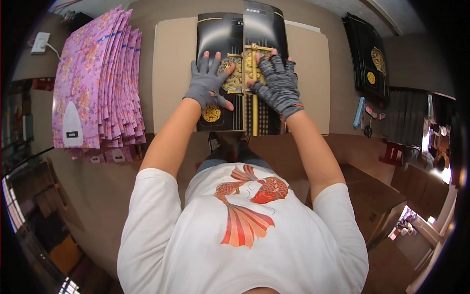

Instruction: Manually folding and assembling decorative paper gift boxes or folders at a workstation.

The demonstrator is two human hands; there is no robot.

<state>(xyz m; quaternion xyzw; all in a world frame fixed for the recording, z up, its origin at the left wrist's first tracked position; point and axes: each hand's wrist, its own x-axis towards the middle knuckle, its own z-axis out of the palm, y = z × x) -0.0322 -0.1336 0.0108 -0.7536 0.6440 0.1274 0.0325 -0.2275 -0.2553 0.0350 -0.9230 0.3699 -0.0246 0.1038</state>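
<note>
A glossy black printed piece [215, 36] with gold ornaments, which looks like a flat paper bag, lies in front of me. Its right-hand part [264, 24] stands slightly higher and curves at the far edge, like a folded panel. In a grey fingerless glove, my left hand [206, 81] lies flat on the left half, fingers spread, beside the gold picture. My right hand [278, 83], gloved in streaked grey, rests on the raised panel with its fingers laid out over the gold pattern. Neither hand grips anything. Under the black piece is a tan cardboard sheet [311, 83].
Fanned purple floral bags [90, 83] are stacked at the left, near a white power socket [41, 43]. More black-and-gold pieces [364, 56] lie at the right. Nearer me there are a blue tool [359, 111] and scissors [368, 129]. A brown carton [367, 206] stands beside me, lower right.
</note>
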